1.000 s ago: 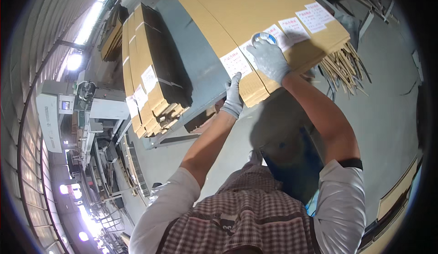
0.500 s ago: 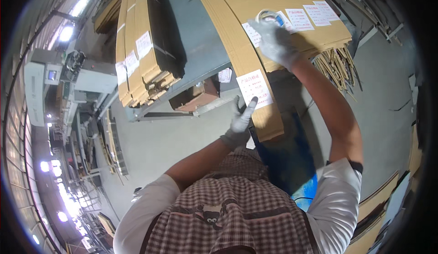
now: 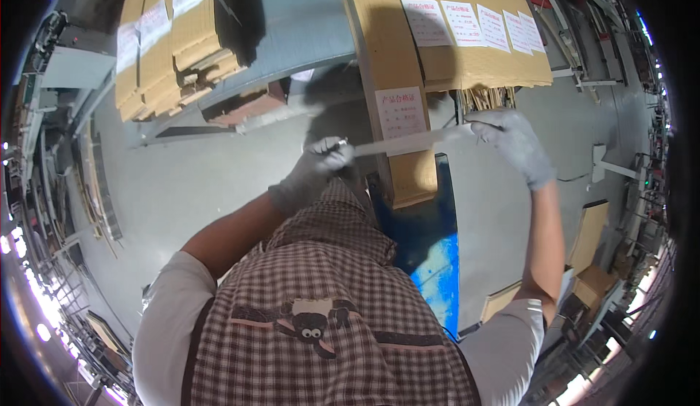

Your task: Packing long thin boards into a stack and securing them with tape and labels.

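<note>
A clear strip of tape (image 3: 397, 143) is stretched between my two gloved hands, crossing over a long cardboard bundle. My left hand (image 3: 321, 162) is closed on one end, left of the bundle. My right hand (image 3: 510, 143) grips the other end, right of the bundle. The roll itself cannot be made out. Under the tape, a white printed label (image 3: 401, 111) lies on the narrow cardboard bundle (image 3: 412, 176), whose near end juts out toward me. Beside it, a wide stack of flat cardboard (image 3: 467, 67) carries several white labels (image 3: 461, 24) in a row.
Strapped cardboard stacks (image 3: 157, 60) with labels stand on the grey table (image 3: 295, 34) at the left. A brown box (image 3: 248, 107) sits below. Blue equipment (image 3: 437, 260) lies beneath the bundle's near end. Cardboard sheets (image 3: 589, 235) lean at the right.
My right hand has left the tape roll on the wide stack and come nearer. My left hand has lifted off the bundle's label. A tape strip now spans between them.
</note>
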Action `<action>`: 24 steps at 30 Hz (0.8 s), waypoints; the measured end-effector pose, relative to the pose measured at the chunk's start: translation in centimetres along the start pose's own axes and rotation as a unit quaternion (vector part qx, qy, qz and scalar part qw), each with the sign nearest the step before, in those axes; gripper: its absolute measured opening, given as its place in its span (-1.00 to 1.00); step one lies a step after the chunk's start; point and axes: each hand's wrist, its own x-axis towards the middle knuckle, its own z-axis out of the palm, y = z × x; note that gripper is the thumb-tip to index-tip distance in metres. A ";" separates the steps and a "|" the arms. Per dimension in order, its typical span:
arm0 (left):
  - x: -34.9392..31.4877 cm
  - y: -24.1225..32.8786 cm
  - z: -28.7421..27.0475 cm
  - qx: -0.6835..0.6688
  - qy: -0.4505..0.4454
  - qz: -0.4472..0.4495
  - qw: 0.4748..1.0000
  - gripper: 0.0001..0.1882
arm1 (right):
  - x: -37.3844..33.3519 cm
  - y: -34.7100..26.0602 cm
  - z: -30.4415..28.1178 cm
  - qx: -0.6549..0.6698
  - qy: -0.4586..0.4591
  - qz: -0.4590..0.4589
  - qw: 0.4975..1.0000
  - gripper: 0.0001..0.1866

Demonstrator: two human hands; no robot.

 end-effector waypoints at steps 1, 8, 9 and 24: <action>1.0 -1.4 -0.5 -0.068 0.088 -0.070 0.991 -0.80 | 2.0 2.7 1.7 -0.021 -0.009 0.028 0.999 -0.63; 9.4 -8.2 -2.5 0.114 -0.057 -0.029 0.991 -0.51 | 7.7 8.2 15.7 0.301 0.000 -0.081 0.950 -0.73; 10.6 -9.8 -3.3 0.125 -0.132 0.024 0.983 -0.44 | 7.6 7.9 15.5 0.299 -0.007 -0.078 0.951 -0.73; 3.0 7.3 2.6 0.235 -0.129 -0.011 0.963 -0.74 | 2.4 -4.5 15.4 0.010 0.252 0.008 0.968 -0.45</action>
